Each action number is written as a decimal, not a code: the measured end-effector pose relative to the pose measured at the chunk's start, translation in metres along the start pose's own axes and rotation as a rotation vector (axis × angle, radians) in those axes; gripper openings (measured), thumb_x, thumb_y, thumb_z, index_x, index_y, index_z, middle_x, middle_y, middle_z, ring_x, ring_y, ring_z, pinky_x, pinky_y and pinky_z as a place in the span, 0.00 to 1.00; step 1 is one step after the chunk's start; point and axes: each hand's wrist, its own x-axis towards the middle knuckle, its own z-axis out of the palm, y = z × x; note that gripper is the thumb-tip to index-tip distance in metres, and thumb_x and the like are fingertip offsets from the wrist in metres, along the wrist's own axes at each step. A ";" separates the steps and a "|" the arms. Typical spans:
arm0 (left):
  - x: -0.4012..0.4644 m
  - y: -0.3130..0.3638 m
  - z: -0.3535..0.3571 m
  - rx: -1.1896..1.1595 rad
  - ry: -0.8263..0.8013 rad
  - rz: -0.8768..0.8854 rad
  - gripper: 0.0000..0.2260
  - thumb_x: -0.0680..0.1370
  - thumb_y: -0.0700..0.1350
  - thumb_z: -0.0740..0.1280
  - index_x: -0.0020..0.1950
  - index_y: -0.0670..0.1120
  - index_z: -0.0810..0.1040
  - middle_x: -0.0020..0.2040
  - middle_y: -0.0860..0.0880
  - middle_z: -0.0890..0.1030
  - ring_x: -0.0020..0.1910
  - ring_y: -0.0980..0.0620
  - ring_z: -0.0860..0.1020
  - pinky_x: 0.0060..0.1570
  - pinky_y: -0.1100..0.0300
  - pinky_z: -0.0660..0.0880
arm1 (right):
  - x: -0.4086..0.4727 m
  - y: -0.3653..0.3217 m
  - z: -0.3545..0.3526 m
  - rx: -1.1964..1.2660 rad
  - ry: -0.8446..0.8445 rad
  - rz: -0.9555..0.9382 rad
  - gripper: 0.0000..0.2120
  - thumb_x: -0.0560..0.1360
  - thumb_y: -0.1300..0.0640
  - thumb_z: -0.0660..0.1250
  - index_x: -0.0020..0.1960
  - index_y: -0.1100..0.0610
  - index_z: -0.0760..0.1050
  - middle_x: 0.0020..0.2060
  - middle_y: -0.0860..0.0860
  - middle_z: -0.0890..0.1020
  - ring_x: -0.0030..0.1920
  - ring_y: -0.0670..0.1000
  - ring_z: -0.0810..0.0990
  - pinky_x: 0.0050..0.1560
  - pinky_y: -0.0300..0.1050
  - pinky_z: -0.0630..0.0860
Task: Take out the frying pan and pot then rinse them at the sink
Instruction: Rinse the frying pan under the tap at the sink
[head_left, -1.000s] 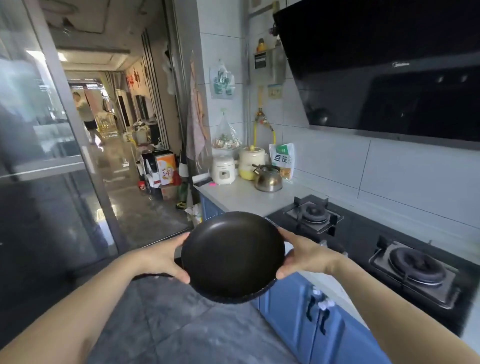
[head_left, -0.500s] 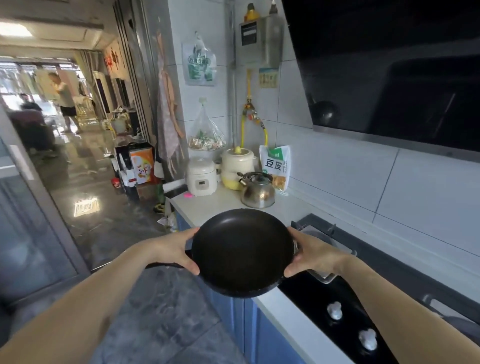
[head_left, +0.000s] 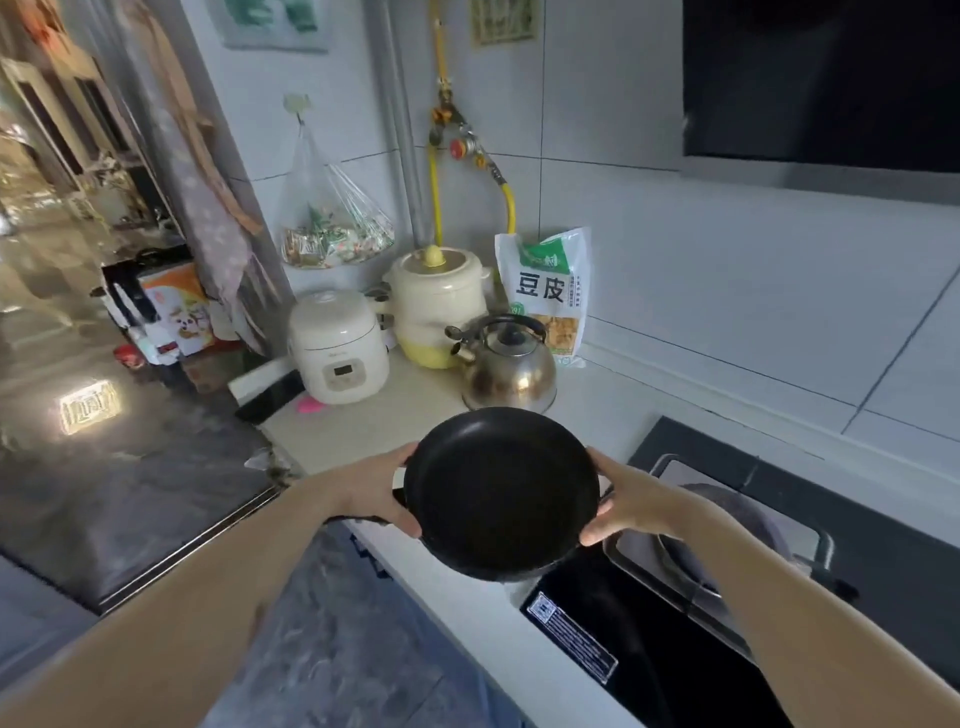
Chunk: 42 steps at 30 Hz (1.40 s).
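A black frying pan (head_left: 501, 493) is held level in mid-air above the front edge of a pale kitchen surface (head_left: 374, 426), its dark inside facing up, in a view from the head camera. The left hand (head_left: 371, 488) grips the pan's left rim, thumb over the top edge and fingers curled beneath, close to a dark stub of handle that shows just below the wrist. The right hand (head_left: 626, 499) grips the opposite rim in the same way, fingers wrapped under the edge; each grip is closed around the pan, and both bare forearms reach in from the bottom corners. Directly under and to the right of the pan lies a black glass stove (head_left: 675, 670) set into the surface, with a metal burner tray (head_left: 722, 525) partly hidden behind the right wrist and a printed label (head_left: 571, 644) near its front corner. Just beyond the pan stands a steel kettle (head_left: 509, 366) with a black handle. Behind the kettle a cream and yellow crock pot (head_left: 434, 312) sits beside a small white rice cooker (head_left: 337, 345), and a green and white food packet (head_left: 550, 288) leans against the tiled wall (head_left: 727, 291). A clear plastic bag (head_left: 332, 228) of wrapped items hangs from a wall hook above the cooker, and a yellow gas hose (head_left: 509, 200) runs down the tiles. A dark range hood (head_left: 831, 78) fills the upper right. To the left, a glossy grey floor (head_left: 104, 467) stretches into a hallway.
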 end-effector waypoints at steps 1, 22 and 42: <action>0.012 -0.006 0.000 -0.010 -0.012 0.010 0.50 0.60 0.49 0.81 0.75 0.62 0.57 0.70 0.63 0.67 0.67 0.59 0.69 0.54 0.67 0.70 | 0.010 0.003 0.001 0.010 -0.001 0.017 0.51 0.60 0.57 0.80 0.73 0.36 0.55 0.57 0.42 0.80 0.49 0.46 0.84 0.60 0.50 0.77; 0.092 -0.050 0.014 0.003 -0.067 0.015 0.56 0.59 0.48 0.81 0.76 0.65 0.47 0.74 0.60 0.63 0.72 0.51 0.64 0.70 0.47 0.65 | 0.070 0.030 0.027 0.026 0.053 0.178 0.52 0.61 0.65 0.80 0.75 0.44 0.53 0.57 0.42 0.76 0.47 0.42 0.76 0.51 0.37 0.75; 0.096 0.040 0.018 0.229 0.115 0.227 0.56 0.62 0.60 0.79 0.80 0.53 0.48 0.79 0.54 0.51 0.77 0.52 0.55 0.73 0.53 0.60 | -0.040 0.039 0.015 -0.160 0.510 0.266 0.54 0.67 0.43 0.77 0.80 0.50 0.45 0.78 0.50 0.55 0.77 0.55 0.56 0.75 0.54 0.60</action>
